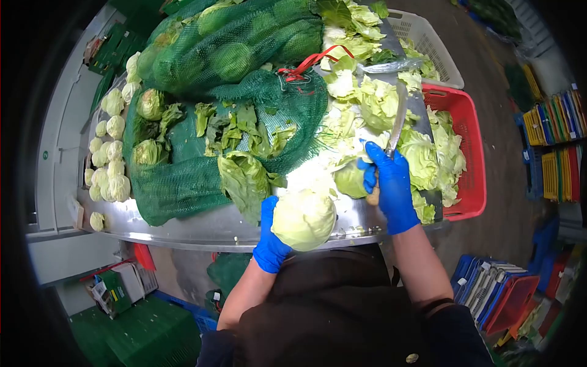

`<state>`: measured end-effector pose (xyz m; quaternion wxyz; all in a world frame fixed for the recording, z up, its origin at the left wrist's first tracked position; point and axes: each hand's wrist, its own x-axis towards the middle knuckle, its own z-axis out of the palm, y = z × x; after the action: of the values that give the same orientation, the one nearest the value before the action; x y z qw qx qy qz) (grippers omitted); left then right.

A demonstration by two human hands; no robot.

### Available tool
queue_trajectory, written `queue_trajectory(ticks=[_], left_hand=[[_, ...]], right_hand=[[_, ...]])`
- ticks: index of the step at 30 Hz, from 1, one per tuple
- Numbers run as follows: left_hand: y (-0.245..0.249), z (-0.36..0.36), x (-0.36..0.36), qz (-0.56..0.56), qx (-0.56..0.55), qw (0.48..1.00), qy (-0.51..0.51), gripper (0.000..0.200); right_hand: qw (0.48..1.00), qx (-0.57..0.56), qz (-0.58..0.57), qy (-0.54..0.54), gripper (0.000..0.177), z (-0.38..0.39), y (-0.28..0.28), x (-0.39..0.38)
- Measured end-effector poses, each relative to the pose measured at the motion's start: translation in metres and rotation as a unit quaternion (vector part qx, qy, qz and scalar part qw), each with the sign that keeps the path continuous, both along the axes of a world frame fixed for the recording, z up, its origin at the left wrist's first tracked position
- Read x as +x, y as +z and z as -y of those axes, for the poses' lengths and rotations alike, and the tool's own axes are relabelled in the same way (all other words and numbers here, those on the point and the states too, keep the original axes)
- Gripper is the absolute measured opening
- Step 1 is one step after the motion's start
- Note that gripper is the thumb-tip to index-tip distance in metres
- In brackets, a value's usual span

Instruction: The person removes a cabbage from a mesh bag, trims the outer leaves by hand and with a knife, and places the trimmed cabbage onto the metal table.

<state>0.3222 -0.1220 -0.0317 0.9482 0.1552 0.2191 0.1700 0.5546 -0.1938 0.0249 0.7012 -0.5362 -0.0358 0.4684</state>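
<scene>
My left hand [270,240], in a blue glove, is closed around the side of a pale trimmed cabbage [304,220] at the table's front edge. In my gloved right hand [391,186] is a knife [398,116], its blade pointing up and away from me. Below that hand's fingers, part of the handle shows. Just left of the right hand lies a green cabbage piece [351,180], partly covered by the fingers. Loose cabbage leaves [376,101] are heaped beyond the knife. A larger leafy piece [243,180] rests on the netting left of the held cabbage.
Green mesh sacks [238,52] with cabbages fill the table's far side. Several trimmed cabbages [115,165] are grouped at the left end of the metal table [183,235]. A red crate [472,159] and a white crate [428,37], both with leaves, stand against the right edge.
</scene>
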Motion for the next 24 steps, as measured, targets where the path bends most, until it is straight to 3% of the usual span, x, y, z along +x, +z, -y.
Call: queue_trajectory(ticks=[1, 2, 3, 4, 5, 7, 8, 10, 11, 12, 14, 15, 16, 17, 19, 21, 22, 23, 24], left_hand=[[-0.004, 0.000, -0.001, -0.073, 0.134, 0.988, -0.009, 0.053], [-0.004, 0.000, -0.002, -0.075, 0.134, 0.988, -0.007, 0.053], [0.000, -0.002, 0.000, -0.056, 0.033, 0.997, 0.048, 0.053], [0.002, -0.004, 0.003, -0.036, -0.069, 0.992, 0.102, 0.054], [-0.005, -0.006, 0.002, -0.037, -0.070, 0.992, 0.102, 0.054], [0.002, -0.013, 0.010, 0.257, -0.091, 0.960, 0.063, 0.059], [0.012, -0.006, 0.007, -0.025, -0.045, 0.993, 0.105, 0.056], [0.011, -0.006, 0.004, -0.057, -0.033, 0.993, 0.099, 0.061], [0.010, -0.004, 0.001, -0.088, -0.021, 0.991, 0.093, 0.067], [0.004, -0.003, 0.004, -0.139, 0.061, 0.983, 0.107, 0.066], [0.003, 0.002, 0.004, -0.123, 0.109, 0.985, 0.060, 0.065], [0.009, 0.003, 0.005, -0.108, 0.156, 0.982, 0.013, 0.065], [0.012, 0.002, 0.006, 0.038, -0.038, 0.998, 0.042, 0.065], [0.016, 0.002, 0.006, 0.183, -0.229, 0.954, 0.070, 0.065], [0.039, 0.007, 0.007, 0.189, -0.242, 0.950, 0.051, 0.070], [0.023, 0.004, 0.002, 0.186, -0.197, 0.962, 0.029, 0.073], [0.017, 0.004, 0.000, 0.181, -0.154, 0.971, 0.005, 0.076], [0.013, 0.004, -0.002, 0.182, -0.152, 0.971, 0.005, 0.076], [0.015, 0.005, 0.001, 0.207, -0.167, 0.964, 0.002, 0.078]], right_hand=[[1.000, 0.002, -0.001, 0.008, 0.027, -0.003, 0.006, -0.007], [0.982, 0.008, 0.184, 0.051, 0.033, -0.001, 0.012, -0.021], [0.927, 0.015, 0.363, 0.091, 0.040, 0.003, 0.018, -0.032], [0.873, -0.041, 0.448, 0.190, 0.052, 0.009, 0.028, -0.037], [0.865, -0.019, 0.445, 0.231, 0.047, 0.013, 0.038, -0.045], [0.832, 0.055, 0.504, 0.225, 0.043, 0.012, 0.028, -0.058], [0.833, 0.055, 0.503, 0.225, 0.043, 0.011, 0.025, -0.060], [0.840, 0.037, 0.466, 0.275, 0.024, 0.009, 0.022, -0.060], [0.840, 0.038, 0.465, 0.276, 0.024, 0.010, 0.022, -0.061], [0.830, 0.066, 0.469, 0.293, 0.020, 0.011, 0.023, -0.061], [0.819, 0.094, 0.473, 0.312, 0.016, 0.013, 0.022, -0.064], [0.880, 0.100, 0.398, 0.237, 0.013, 0.011, 0.022, -0.069], [0.929, 0.104, 0.317, 0.159, 0.011, 0.009, 0.025, -0.073], [0.988, 0.008, 0.012, 0.151, 0.014, 0.010, 0.033, -0.058], [0.991, 0.091, -0.092, 0.037, 0.019, 0.005, 0.029, -0.037], [0.999, 0.019, -0.001, 0.051, 0.027, 0.001, 0.032, -0.024], [0.990, -0.017, 0.117, 0.078, 0.048, 0.000, 0.024, -0.022], [0.990, -0.015, 0.118, 0.079, 0.048, 0.000, 0.018, -0.023], [0.958, -0.001, 0.251, 0.140, 0.062, 0.001, 0.016, -0.026]])
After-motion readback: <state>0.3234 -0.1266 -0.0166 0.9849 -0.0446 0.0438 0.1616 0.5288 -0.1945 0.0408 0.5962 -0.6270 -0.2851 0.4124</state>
